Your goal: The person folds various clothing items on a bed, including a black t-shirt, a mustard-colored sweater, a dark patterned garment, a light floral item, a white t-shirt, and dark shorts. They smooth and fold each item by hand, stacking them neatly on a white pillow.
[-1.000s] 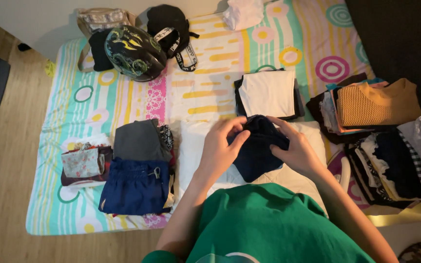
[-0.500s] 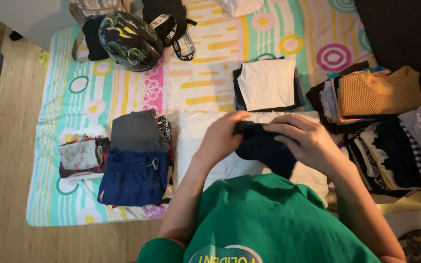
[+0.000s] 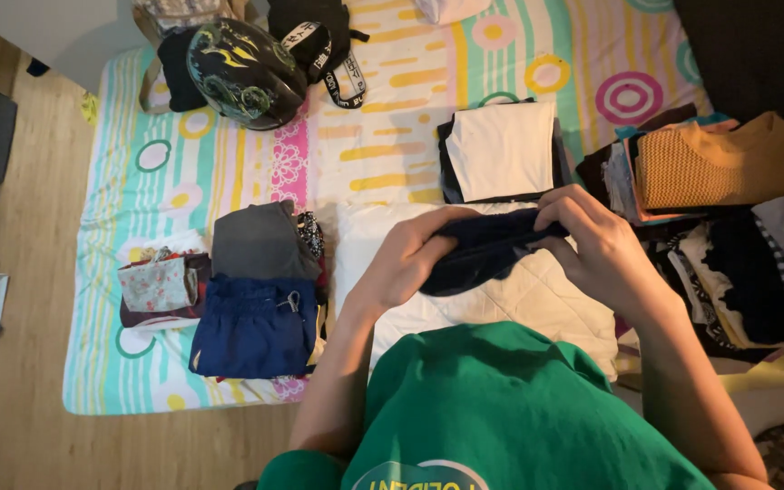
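Both hands, left hand (image 3: 401, 263) and right hand (image 3: 592, 240), are closed on a dark cloth (image 3: 483, 254), held up over a white pad (image 3: 519, 304) on the bed (image 3: 229, 163). It is gripped at both ends, so it stays flat. Folded piles (image 3: 260, 290) are kept beside it.

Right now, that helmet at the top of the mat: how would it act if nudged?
The helmet looks like a hard, glossy dome, so probably stiff, not floppy. Its rounded shell may rock or roll on the soft striped mat. Likely slippery to grab.
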